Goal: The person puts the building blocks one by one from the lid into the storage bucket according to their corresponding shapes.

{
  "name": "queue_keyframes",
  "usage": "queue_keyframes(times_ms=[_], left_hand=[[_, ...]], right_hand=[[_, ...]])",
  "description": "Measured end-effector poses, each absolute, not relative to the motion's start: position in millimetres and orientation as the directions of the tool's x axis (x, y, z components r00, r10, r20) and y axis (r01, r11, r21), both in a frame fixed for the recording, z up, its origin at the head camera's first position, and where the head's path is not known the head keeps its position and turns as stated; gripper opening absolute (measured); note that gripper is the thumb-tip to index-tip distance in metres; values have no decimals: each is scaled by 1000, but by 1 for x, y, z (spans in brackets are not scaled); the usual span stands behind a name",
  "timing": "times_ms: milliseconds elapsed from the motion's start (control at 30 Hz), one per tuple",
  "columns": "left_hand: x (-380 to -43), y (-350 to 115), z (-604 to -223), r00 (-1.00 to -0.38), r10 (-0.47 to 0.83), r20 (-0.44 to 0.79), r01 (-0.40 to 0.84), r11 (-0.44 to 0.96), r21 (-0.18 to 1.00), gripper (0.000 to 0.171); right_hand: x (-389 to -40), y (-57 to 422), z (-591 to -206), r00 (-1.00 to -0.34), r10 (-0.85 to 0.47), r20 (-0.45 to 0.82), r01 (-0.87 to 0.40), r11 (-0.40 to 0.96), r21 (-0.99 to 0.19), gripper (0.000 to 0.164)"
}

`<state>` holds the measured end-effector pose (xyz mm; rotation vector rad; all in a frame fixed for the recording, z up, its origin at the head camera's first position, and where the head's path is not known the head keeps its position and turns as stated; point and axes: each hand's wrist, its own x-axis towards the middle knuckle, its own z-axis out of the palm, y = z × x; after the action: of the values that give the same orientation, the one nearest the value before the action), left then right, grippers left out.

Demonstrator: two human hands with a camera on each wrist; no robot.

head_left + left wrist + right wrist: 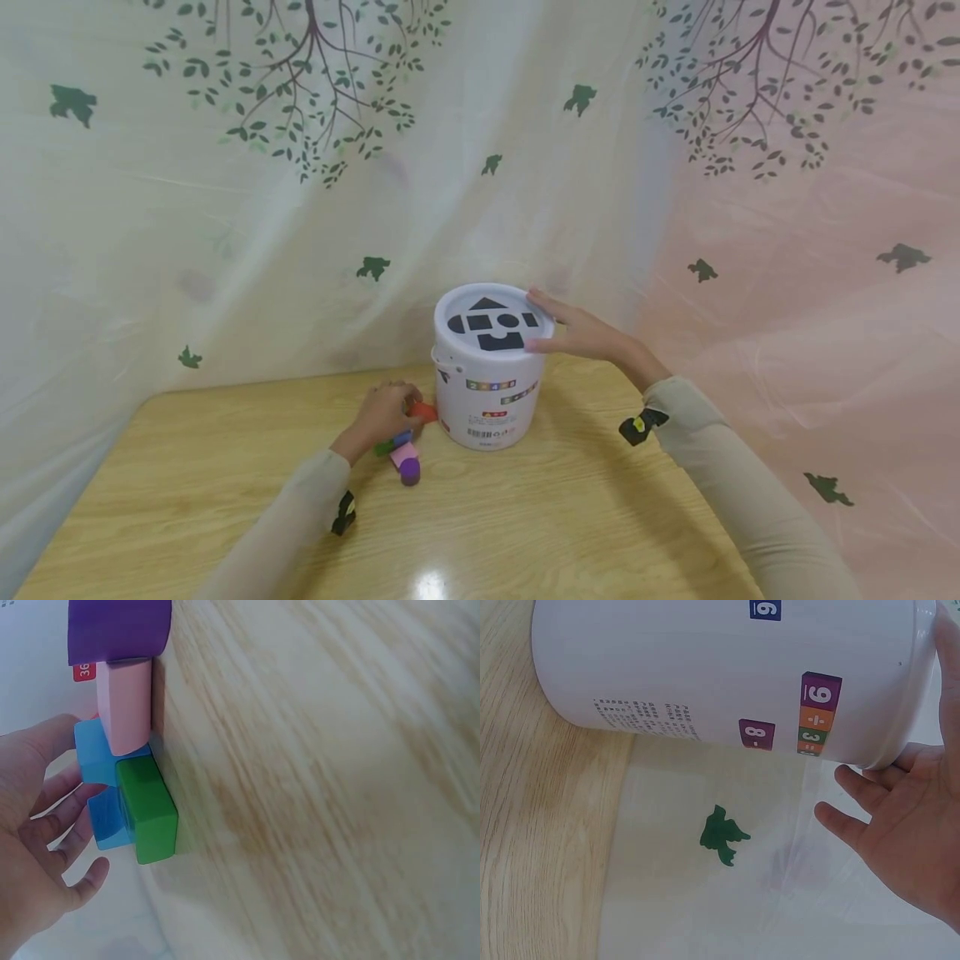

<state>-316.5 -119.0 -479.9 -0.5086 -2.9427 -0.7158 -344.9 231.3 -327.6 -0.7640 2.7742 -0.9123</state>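
A white lidded bucket (487, 392) stands upright at the table's back, dark shapes across its lid (491, 321). My right hand (581, 331) rests on the lid's right rim, thumb in front and fingers behind, mostly straight in the right wrist view. At the bucket's left foot, my left hand (386, 410) pinches a red block (424, 412) between thumb and fingers; the left wrist view mostly hides this block behind others. Close by that hand are blue blocks (95, 754), a green block (150, 810), a pink block (126, 705) and a purple block (120, 630).
The wooden table (525, 517) extends toward me and to the left of the blocks. Behind it hangs a pale curtain (300, 317) with printed leaves and branches. A thin handle (444, 362) hangs on the bucket's left side. Both sleeved wrists carry small black devices (637, 427).
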Motion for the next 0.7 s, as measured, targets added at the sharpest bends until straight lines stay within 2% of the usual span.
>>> queue_keyframes(times_ms=[167,533,700], left_hand=[[-319,-121,-480,-945,300,128,325,826,460,31],[-316,-128,-464,-953,292,76,279,755,593,29],[-316,-133,-457,-950,302,76,285,745,603,30]], right_hand=[[-345,231,-327,-862,-504,41,-429,685,-589,102],[-346,232,-328,-860,-509,34,-425,679,-599,104],[-345,231,-327,-860,-510,26,-424,686,-591,106]])
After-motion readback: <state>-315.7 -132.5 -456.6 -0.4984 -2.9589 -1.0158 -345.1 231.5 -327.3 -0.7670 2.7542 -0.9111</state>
